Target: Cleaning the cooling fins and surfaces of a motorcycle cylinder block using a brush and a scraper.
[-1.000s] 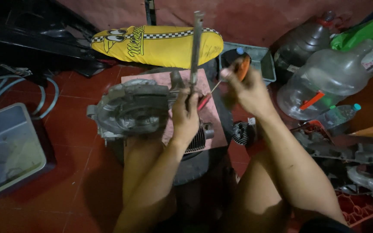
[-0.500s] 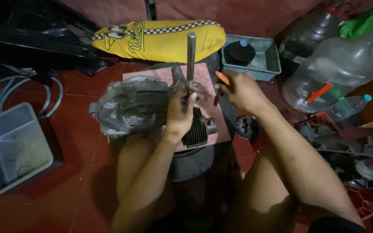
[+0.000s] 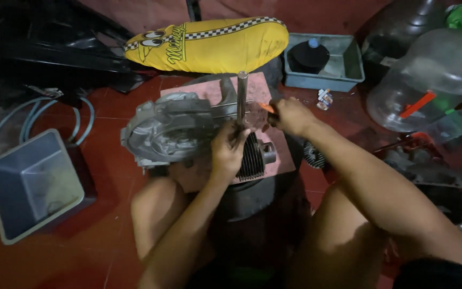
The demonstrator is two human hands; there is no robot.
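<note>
Dim light; red tiled floor (image 3: 38, 262), cluttered.

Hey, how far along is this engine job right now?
Looks done: the grey engine case sits stripped on the pink board, finned cylinder exposed. In hand: the left hand grips an upright metal rod; the right hand holds an orange-handled tool against it. Left: cannot tell; no finished assembly shows.
</note>
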